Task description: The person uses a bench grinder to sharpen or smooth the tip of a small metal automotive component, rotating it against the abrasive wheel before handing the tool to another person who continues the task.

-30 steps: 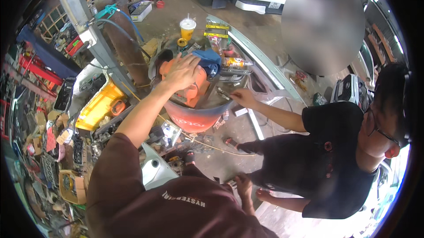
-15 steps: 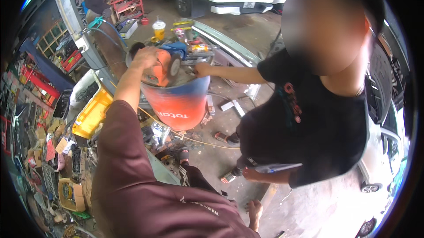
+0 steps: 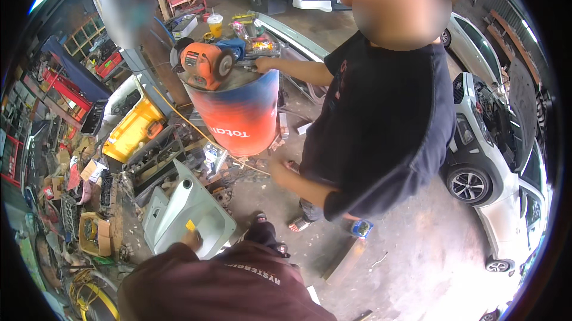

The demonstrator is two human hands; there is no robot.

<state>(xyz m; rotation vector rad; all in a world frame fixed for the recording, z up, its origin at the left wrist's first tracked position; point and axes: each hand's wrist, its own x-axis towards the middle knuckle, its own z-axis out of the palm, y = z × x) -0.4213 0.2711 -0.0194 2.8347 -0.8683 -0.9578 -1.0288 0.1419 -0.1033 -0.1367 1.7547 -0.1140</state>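
Note:
My left hand [image 3: 192, 240], at the end of a maroon sleeve, is low in front of a pale grey-green moulded panel [image 3: 210, 208] with a yellow sticker. The hand is dark and small, its fingers are indistinct, and I cannot tell whether it touches the panel. My right hand is out of sight. An orange bench grinder [image 3: 202, 63] with a round grinding wheel [image 3: 224, 64] stands on a red and blue drum [image 3: 238, 115], away from my hands. A co-worker's hand [image 3: 262, 64] rests at the drum's top right edge, by small metal pieces.
The co-worker in a black shirt [image 3: 381, 118] stands close on the right. A yellow container [image 3: 132, 133] and heaped car parts lie left. A cable [image 3: 208, 138] runs past the drum. A long block [image 3: 345, 259] and a blue round item [image 3: 361, 228] are low right. A car with raised hood [image 3: 476, 142] stands beyond.
My left hand has left the grinder and come down toward the grey-green panel. My right hand has gone out of view. The view has shifted, and the co-worker's lower arm has moved forward.

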